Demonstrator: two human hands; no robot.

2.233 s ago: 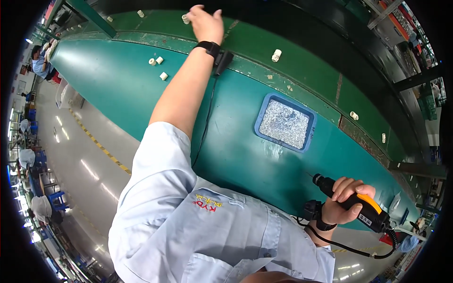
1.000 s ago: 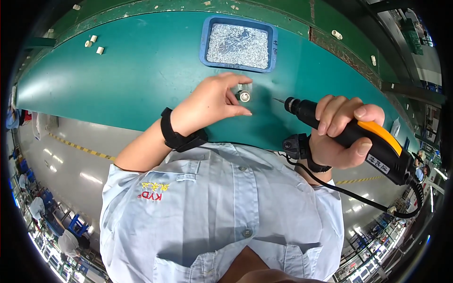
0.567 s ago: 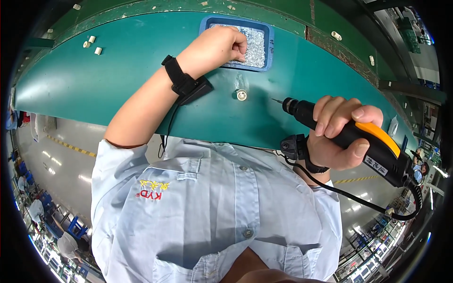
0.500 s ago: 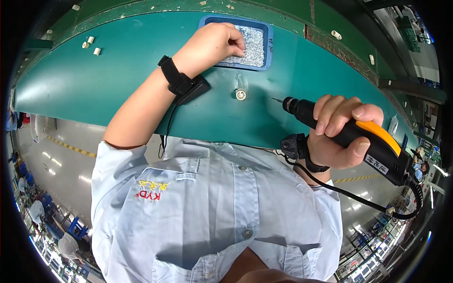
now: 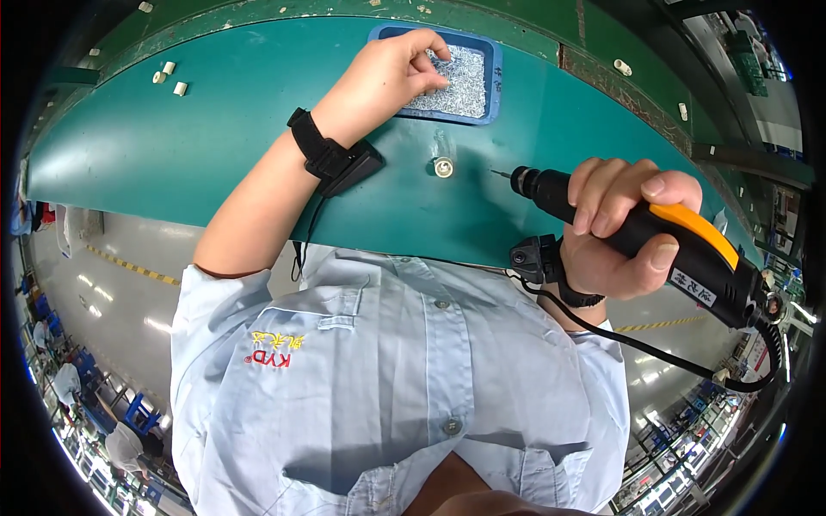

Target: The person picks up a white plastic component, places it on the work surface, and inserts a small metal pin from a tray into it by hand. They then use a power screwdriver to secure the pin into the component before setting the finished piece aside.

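Observation:
My left hand [image 5: 400, 73] is over a shallow blue tray [image 5: 493, 86] at the far side of the table. Its thumb and index finger are apart, with a gap between them and no piece visible there. Small silvery metal pieces [image 5: 465, 82] fill the tray, too fine to make out singly. In my right hand [image 5: 624, 219] is a black and orange electric screwdriver [image 5: 559, 191], its thin bit pointing left. Between my hands a small round cream-coloured part [image 5: 443, 167] stands on the green table, with a clear, glassy-looking patch just beyond it.
Three small cream cylinders [image 5: 180, 89] sit at the far left of the green table [image 5: 232, 112]. Others lie on the green ledge along the back, one of them a white cylinder [image 5: 622, 67] at the right. A black cable [image 5: 654, 353] trails near my right forearm.
My left thumb and index finger have parted over the tray, where they were close together before. The screwdriver has shifted slightly up and left in my right hand.

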